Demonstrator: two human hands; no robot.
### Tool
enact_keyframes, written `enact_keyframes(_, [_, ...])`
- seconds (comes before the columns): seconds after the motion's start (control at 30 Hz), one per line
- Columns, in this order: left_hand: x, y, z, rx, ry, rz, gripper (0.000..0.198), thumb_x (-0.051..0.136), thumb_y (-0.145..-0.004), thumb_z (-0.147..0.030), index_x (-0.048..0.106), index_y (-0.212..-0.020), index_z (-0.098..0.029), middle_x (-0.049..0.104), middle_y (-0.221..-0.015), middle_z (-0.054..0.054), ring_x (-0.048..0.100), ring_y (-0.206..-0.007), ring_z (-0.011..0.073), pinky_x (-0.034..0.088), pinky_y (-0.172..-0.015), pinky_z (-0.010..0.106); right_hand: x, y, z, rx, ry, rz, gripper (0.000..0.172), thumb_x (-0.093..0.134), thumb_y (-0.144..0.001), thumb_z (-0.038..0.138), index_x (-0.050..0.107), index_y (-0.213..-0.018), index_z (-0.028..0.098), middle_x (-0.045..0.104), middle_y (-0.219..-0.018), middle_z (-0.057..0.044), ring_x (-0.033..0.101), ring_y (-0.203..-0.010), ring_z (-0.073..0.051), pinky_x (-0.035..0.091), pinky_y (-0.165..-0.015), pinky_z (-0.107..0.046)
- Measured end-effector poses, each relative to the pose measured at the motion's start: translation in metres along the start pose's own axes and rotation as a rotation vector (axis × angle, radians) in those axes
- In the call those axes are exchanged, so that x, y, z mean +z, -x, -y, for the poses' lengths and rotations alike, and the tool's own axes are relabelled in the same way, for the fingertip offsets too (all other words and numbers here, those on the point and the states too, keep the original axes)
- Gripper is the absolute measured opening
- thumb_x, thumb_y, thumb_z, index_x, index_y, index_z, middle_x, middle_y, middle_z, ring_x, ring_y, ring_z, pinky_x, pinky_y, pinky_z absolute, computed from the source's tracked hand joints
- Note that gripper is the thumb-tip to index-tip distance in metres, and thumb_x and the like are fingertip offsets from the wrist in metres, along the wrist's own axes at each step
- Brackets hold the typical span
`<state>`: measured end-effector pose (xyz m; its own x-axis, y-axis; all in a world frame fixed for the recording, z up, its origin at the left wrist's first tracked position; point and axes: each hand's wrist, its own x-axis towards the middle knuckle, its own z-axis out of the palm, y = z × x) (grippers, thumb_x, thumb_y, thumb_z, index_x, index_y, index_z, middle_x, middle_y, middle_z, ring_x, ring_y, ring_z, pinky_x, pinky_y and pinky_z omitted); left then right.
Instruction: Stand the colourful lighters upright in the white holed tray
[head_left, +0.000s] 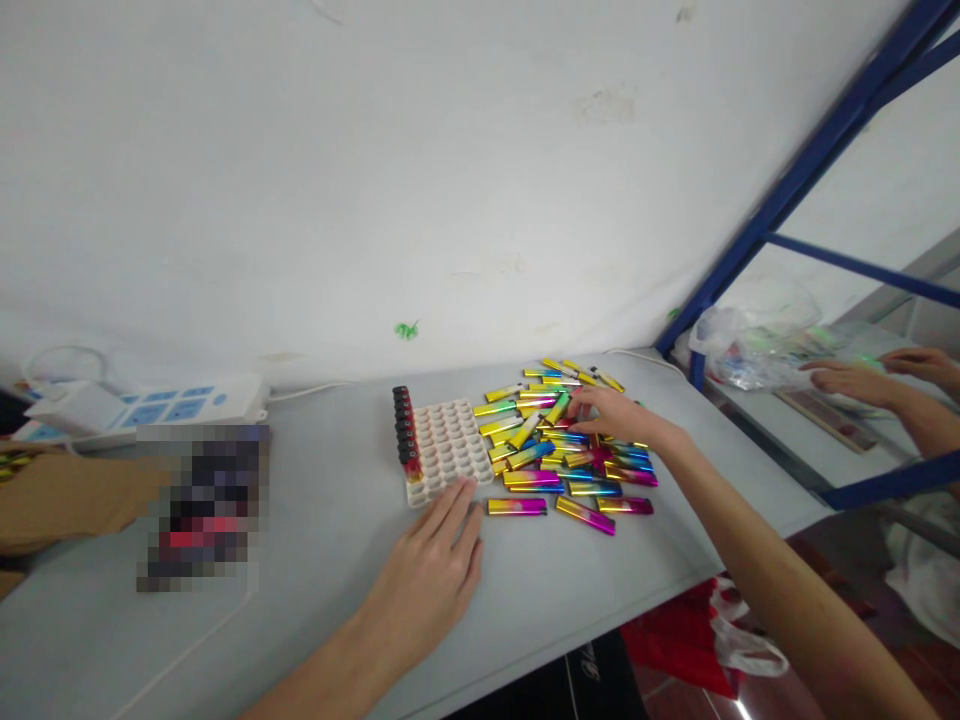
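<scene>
A white tray (457, 445) with rows of round holes lies on the grey table (315, 560). Its left row holds several upright lighters (406, 430) with black tops. To the right lies a pile of shiny multicoloured lighters (559, 450). My left hand (431, 570) rests flat on the table, fingers stretched out, fingertips touching the tray's near edge. My right hand (611, 412) reaches into the pile, fingers curled down on the lighters; whether it grips one is hidden.
A white and blue power strip (172, 400) sits at the back left by the wall. A brown box (67, 495) stands at the left edge. Another person's hands (885, 378) work at a bench behind the blue frame (780, 215). Red bags (690, 640) lie below.
</scene>
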<state>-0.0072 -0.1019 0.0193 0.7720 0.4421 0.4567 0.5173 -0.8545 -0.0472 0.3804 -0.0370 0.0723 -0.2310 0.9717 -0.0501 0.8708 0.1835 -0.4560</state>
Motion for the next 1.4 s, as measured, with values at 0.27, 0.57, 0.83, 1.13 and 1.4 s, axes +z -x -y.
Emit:
enact_keyframes(0.27, [0.001,0.001,0.001,-0.006,0.033,-0.010,0.037,0.050,-0.107,-0.022,0.073,-0.131,-0.007,0.066,-0.151,0.023,0.063,-0.142,0.0332,0.054,-0.117,0.046,0.004,0.024,0.003,0.075,-0.422,-0.210,0.041,0.081,-0.086,0.053,0.079,-0.108,0.019,0.081,-0.106,-0.010,0.075,-0.094,-0.025,0.062,-0.084,-0.042])
enact_keyframes(0.57, [0.001,0.001,0.000,-0.008,0.009,0.003,0.037,0.050,-0.107,-0.023,0.072,-0.132,-0.008,0.065,-0.152,0.022,0.063,-0.142,0.0327,0.056,-0.114,0.045,0.032,0.016,0.046,0.078,-0.925,-0.490,0.045,0.088,-0.082,0.054,0.078,-0.115,0.025,0.081,-0.114,-0.006,0.075,-0.110,-0.025,0.059,-0.104,-0.049])
enact_keyframes(0.83, [-0.002,-0.001,-0.008,-0.039,-0.008,0.029,0.037,0.052,-0.106,-0.025,0.071,-0.132,-0.006,0.066,-0.150,0.024,0.061,-0.144,0.0340,0.052,-0.117,0.044,0.043,-0.022,0.139,0.020,-1.310,-0.318,0.050,0.091,-0.081,0.050,0.079,-0.124,0.028,0.082,-0.110,-0.005,0.078,-0.107,-0.026,0.061,-0.103,-0.049])
enact_keyframes(1.13, [0.001,-0.002,-0.012,-0.050,-0.043,0.047,0.039,0.056,-0.105,-0.030,0.070,-0.133,-0.005,0.068,-0.147,0.023,0.062,-0.143,0.0327,0.043,-0.122,0.042,0.087,-0.053,0.189,0.029,-1.480,-0.132,0.034,0.097,-0.074,0.044,0.083,-0.096,0.022,0.080,-0.093,-0.003,0.068,-0.083,-0.017,0.058,-0.080,-0.032])
enact_keyframes(1.4, [0.002,-0.003,-0.013,-0.072,-0.022,0.009,0.037,0.061,-0.102,-0.028,0.073,-0.129,-0.005,0.074,-0.137,0.020,0.067,-0.133,0.0324,0.046,-0.118,0.041,0.111,-0.041,0.203,-0.068,-1.355,-0.021,0.044,0.071,-0.094,0.067,0.059,-0.110,0.028,0.057,-0.069,0.008,0.039,-0.054,-0.011,0.028,-0.050,-0.024])
